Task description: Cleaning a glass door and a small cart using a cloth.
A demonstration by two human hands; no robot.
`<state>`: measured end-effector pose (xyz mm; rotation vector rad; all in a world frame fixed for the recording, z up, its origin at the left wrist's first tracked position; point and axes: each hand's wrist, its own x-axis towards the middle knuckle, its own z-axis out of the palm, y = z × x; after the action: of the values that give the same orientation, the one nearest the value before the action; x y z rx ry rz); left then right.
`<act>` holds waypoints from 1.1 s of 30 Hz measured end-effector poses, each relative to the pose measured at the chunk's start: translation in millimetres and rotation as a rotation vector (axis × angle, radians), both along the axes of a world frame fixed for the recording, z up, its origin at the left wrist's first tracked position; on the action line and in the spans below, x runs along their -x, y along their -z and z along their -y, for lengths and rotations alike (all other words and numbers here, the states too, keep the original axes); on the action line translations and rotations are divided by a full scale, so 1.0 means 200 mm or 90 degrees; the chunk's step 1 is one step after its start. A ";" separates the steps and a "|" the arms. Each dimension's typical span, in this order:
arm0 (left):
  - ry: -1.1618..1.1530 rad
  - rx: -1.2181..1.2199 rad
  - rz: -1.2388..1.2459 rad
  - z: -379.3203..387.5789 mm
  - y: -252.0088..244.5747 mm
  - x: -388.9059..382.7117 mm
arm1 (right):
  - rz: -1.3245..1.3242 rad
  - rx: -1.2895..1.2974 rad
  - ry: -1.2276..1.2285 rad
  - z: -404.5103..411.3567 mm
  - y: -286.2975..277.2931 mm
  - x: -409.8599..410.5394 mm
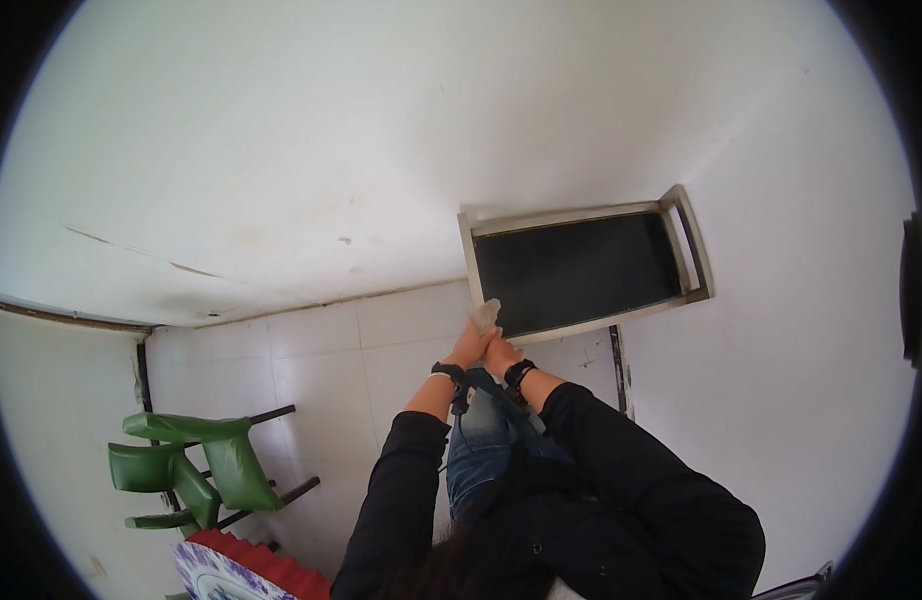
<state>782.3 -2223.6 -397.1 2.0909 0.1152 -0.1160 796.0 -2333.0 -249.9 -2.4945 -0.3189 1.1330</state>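
My left hand is closed around a small crumpled greyish-beige cloth, which sticks up past the fingers. My right hand presses close against the left one, and its fingers are partly hidden, so its grip cannot be made out. Both hands are at the near left corner of a low table with a dark top and a pale frame with raised ends. The cloth overlaps the corner of that frame in the picture; whether it touches is unclear. Each wrist wears a black strap.
White walls meet behind the table. Green padded chairs with dark legs stand at the left on the pale tiled floor. Below them is a round floral-patterned surface with a red pleated skirt. A dark object is at the right wall.
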 end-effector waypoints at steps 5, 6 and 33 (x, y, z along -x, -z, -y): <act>0.046 0.036 -0.102 -0.02 -0.25 -0.10 | -0.062 -0.180 0.105 -0.02 -0.10 -0.10; 0.051 0.040 -0.079 -0.05 -0.27 -0.13 | -0.059 -0.179 0.106 -0.05 -0.09 -0.13; 0.111 0.110 -0.283 -0.44 -0.40 -0.93 | 0.010 -0.099 0.131 -0.47 -0.02 -0.88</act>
<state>969.2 -2134.7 -317.0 1.8692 0.1836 -0.6734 972.0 -2238.2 -246.9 -2.3392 -0.1439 0.9691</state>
